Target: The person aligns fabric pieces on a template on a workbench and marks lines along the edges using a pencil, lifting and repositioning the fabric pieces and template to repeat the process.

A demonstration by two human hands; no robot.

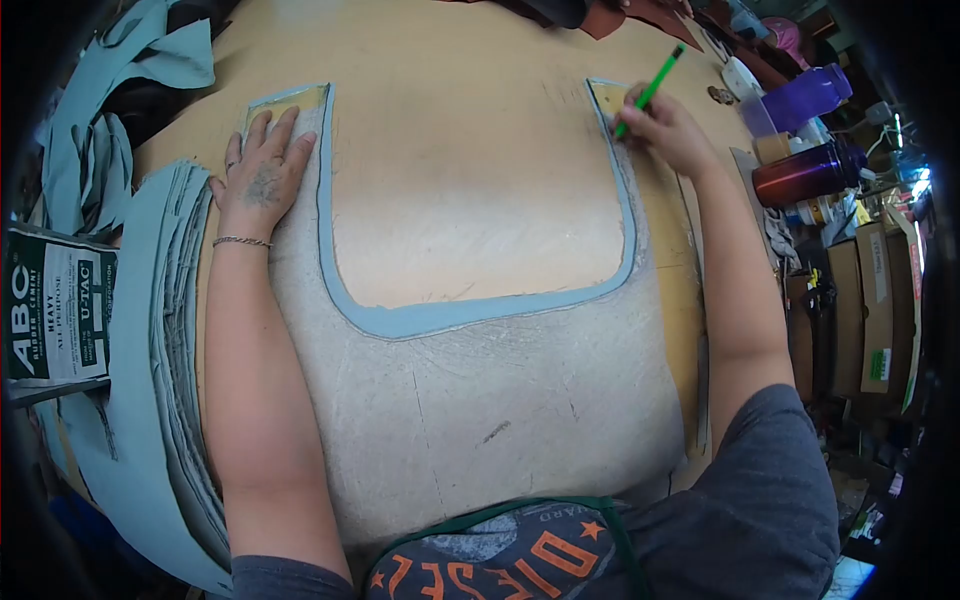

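Note:
A large grey U-shaped template (pixel 500 400) lies flat before me, with straight dark slits and a short dark mark on its face. Light-blue material (pixel 430 318) shows as a band along its inner curved edge. My left hand (pixel 266 165) rests palm down on the upper left arm of the template, fingers spread. In my right hand (pixel 665 130) is a green pencil (pixel 658 78), slanted, with its lower end near the inner edge of the template's upper right arm. My fingers hide the exact tip. Yellowish patches (pixel 607 98) cover both arm ends.
Stacked blue-grey sheets (pixel 165 330) lie left, beside a rubber cement can (pixel 62 310). More blue-grey pieces (pixel 150 60) hang at upper left. Along the right edge stand a dark tumbler (pixel 805 175), a purple bottle (pixel 810 98) and cardboard boxes (pixel 870 310). Reddish-brown material (pixel 660 22) lies far back.

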